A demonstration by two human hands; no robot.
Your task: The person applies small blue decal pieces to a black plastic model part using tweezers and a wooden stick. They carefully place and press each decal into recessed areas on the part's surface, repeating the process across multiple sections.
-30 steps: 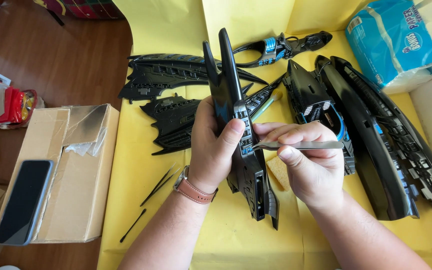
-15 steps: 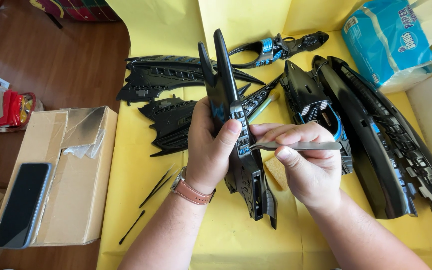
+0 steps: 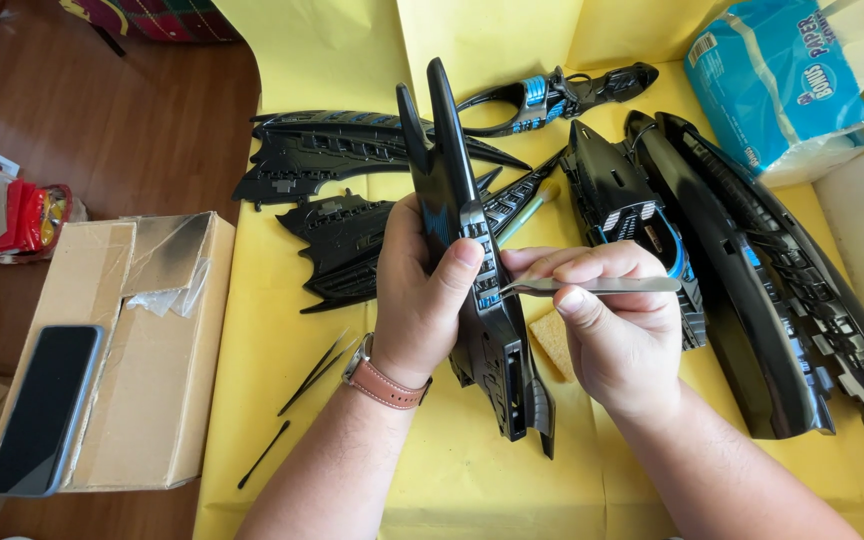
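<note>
Head view: the left hand is wrapped around a long black plastic model part, held upright over the yellow paper that covers the work surface. Its fingers are closed round the back of the part and the thumb presses on the front, beside a small blue and grey detail. A brown strap watch sits on that wrist. The right hand pinches a pair of metal tweezers between thumb and fingers, held nearly level, with the tip touching the part just beside the left thumb. Whether the tweezer tips hold anything is too small to tell.

Just under the right hand lies a small yellow sponge. Behind the held part lie flat black wing-shaped pieces, and to the right two long black hull shells lie side by side, inner sides up. A smaller black and blue piece lies at the top of the paper. A blue pack of paper tissues stands in the far right corner.

On the paper near the left forearm lie thin black tweezers and a black cotton swab. Left of the paper sits a cardboard box on the wooden floor, with a dark phone lying on top of it
</note>
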